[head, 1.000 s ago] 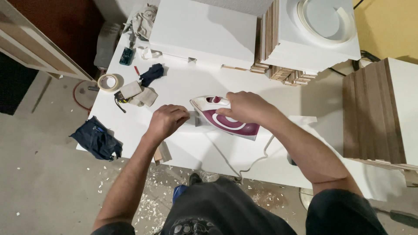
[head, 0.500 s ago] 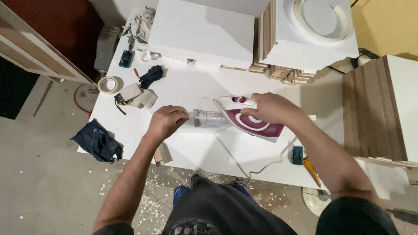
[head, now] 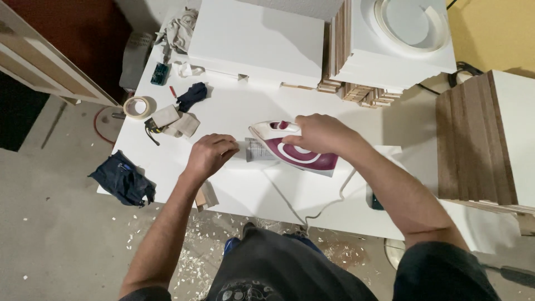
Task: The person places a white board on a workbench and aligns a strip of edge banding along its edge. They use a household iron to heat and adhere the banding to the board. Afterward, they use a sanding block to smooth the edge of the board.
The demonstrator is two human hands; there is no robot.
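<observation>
Right hand [head: 317, 132] grips the clothes iron [head: 295, 151], nose pointing left; left hand [head: 210, 154] pins the strip [head: 257, 150] just ahead.

Right hand [head: 316, 134] grips a purple iron [head: 295, 151]; left hand [head: 210, 155] presses the white table [head: 234, 111].

On the table [head: 234, 184], the iron [head: 295, 150] lies right of the left hand [head: 210, 155], under the right hand [head: 317, 134]. Tape roll [head: 137, 107] sits far left; stacked boards [head: 256, 42] lie behind; the cord [head: 312, 206] trails toward the front edge.
</observation>
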